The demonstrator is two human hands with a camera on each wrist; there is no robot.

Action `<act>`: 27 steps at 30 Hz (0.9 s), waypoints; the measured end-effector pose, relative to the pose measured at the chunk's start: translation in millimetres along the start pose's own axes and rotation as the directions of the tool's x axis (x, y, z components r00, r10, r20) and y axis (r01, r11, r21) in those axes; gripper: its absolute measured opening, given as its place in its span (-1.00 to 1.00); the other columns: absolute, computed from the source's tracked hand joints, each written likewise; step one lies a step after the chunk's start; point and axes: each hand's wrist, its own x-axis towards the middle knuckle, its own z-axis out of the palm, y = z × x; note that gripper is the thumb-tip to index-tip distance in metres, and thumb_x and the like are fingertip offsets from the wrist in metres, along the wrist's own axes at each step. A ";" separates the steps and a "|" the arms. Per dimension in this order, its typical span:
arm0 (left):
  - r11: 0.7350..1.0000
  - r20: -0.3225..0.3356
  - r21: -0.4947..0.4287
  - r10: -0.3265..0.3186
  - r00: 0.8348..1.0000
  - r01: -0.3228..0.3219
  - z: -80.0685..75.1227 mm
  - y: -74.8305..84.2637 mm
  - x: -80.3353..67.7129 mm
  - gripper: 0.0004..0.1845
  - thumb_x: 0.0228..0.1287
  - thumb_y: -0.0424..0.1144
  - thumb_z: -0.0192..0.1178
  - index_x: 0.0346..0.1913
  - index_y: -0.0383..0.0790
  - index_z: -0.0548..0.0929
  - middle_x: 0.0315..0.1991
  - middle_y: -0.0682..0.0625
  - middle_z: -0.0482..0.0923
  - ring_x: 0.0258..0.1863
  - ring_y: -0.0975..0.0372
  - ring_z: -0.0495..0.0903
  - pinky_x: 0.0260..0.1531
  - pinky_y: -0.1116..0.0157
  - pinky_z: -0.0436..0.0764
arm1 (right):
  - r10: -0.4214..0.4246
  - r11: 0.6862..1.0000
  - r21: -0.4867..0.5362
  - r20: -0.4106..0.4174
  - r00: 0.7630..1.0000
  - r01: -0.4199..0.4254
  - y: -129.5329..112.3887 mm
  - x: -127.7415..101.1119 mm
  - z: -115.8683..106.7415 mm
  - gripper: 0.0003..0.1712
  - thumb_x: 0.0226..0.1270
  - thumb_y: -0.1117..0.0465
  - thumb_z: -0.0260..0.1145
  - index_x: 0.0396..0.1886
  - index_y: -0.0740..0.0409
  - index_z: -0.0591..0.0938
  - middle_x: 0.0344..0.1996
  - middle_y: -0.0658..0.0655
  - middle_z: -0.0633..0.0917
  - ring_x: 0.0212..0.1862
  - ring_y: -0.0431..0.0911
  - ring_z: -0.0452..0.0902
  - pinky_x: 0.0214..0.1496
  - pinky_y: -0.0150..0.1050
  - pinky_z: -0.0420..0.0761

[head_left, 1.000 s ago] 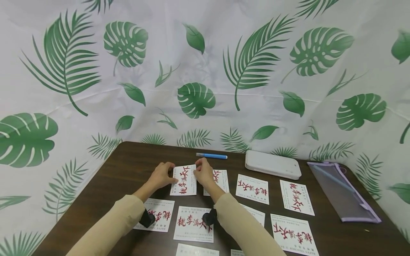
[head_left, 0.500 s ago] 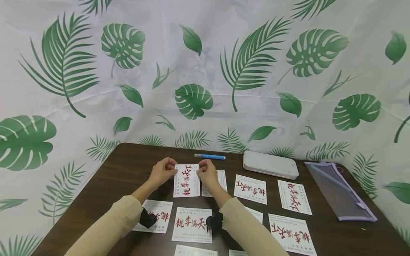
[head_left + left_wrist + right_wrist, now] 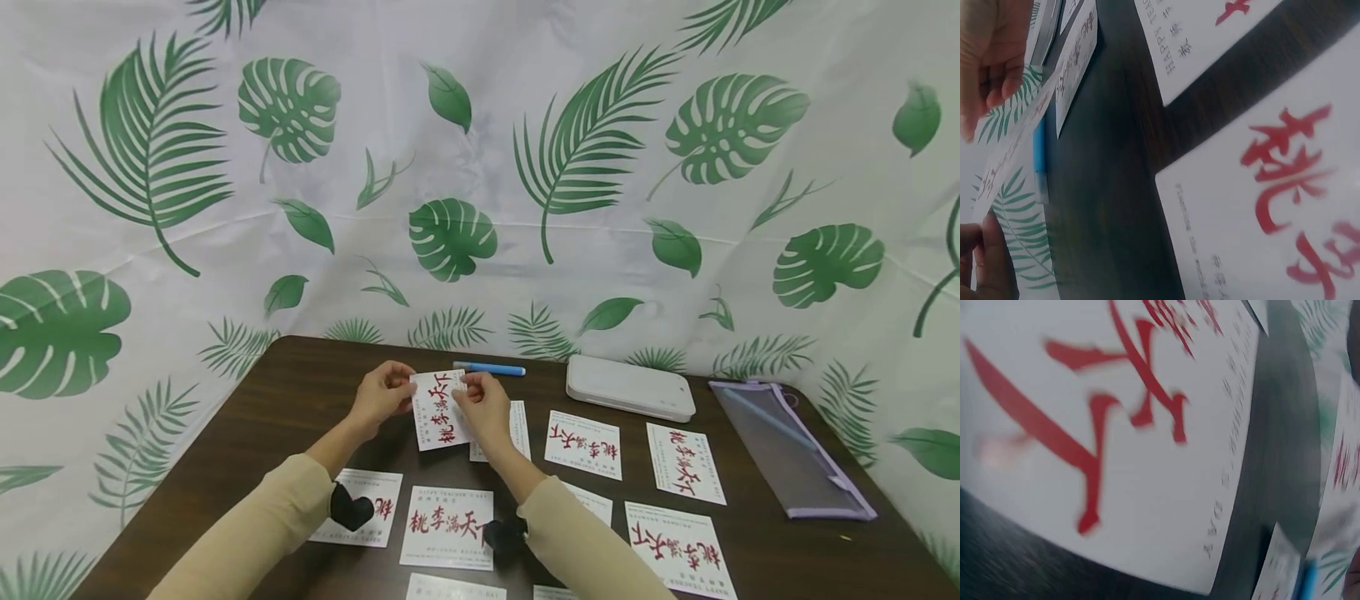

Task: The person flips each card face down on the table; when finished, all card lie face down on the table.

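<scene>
So the left hand has its thumb and fingers pinching the left edge of a white greeting card, red calligraphy running sideways. Card's lifted off the dark wood bench and tilted, toward the back. Right hand is at the opposite edge, fingers bent (head view has its thumb over the card, left wrist view shows a gap, so I can't tell if it's gripping).

Just behind is a blue marker, with a white rounded case and a purple-trimmed mesh pouch off to the right. More matching cards lie around both arms, one partly hidden by the right hand.
</scene>
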 end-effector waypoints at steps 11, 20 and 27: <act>0.997 -0.180 -0.020 0.071 0.981 -0.076 22.7 13.8 -0.5 -0.80 0.13 -0.48 0.16 -0.15 -0.39 0.54 -0.32 -0.12 0.51 -0.44 0.25 0.52 -0.40 0.21 0.68 | -0.299 0.924 -0.197 0.165 0.940 0.328 -12.4 -14.7 8.1 -0.68 -0.04 0.31 0.50 -0.23 0.23 0.64 -0.46 0.10 0.53 -0.43 -0.16 0.41 -0.43 -0.45 0.40; 0.990 -0.201 -0.041 0.126 0.971 -0.137 32.0 25.1 -0.4 -0.79 0.14 -0.47 0.14 -0.14 -0.42 0.52 -0.34 -0.13 0.51 -0.39 0.15 0.55 -0.45 0.26 0.67 | -0.410 0.864 -0.251 0.154 0.899 0.437 -10.7 -8.1 0.7 -0.74 0.07 0.41 0.40 -0.18 0.23 0.65 -0.41 0.11 0.56 -0.40 -0.11 0.52 -0.35 -0.39 0.56; 0.983 -0.190 -0.065 0.157 0.969 -0.172 34.8 26.9 -1.0 -0.75 0.14 -0.47 0.14 -0.09 -0.44 0.51 -0.22 -0.23 0.56 -0.39 0.30 0.56 -0.52 0.43 0.63 | -0.440 0.845 -0.262 0.157 0.884 0.467 -8.8 -6.3 -2.7 -0.75 0.14 0.40 0.36 -0.14 0.23 0.65 -0.36 0.11 0.57 -0.34 -0.12 0.52 -0.31 -0.37 0.56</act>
